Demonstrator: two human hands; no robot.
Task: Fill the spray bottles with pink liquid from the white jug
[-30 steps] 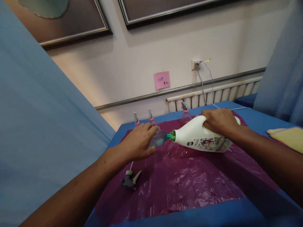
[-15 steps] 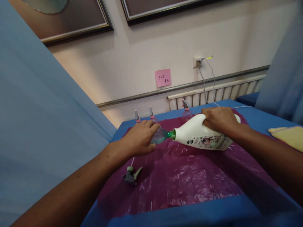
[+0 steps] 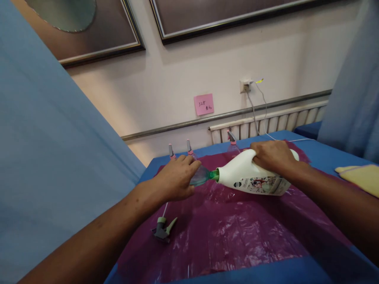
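Observation:
My right hand is closed round the handle of a white jug with a printed label, tipped over so that its mouth points left. Inside that mouth a green spout touches the green neck of a clear spray bottle. My left hand grips this bottle, which leans toward the jug; my fingers hide its lower part. Whether liquid is flowing I cannot tell. Nearer to me lies a loose grey and pale green spray trigger head, its thin tube running up toward my left hand.
Behind my hands stand spray bottles with grey and pink heads, one at the right. A purple plastic sheet covers part of the blue table. A yellow cloth lies at right. A blue curtain hangs at left.
The whole scene sits slightly lower in the picture, as the head view has tilted up a little. Both hands keep the same hold, and the jug and bottle remain mouth to mouth.

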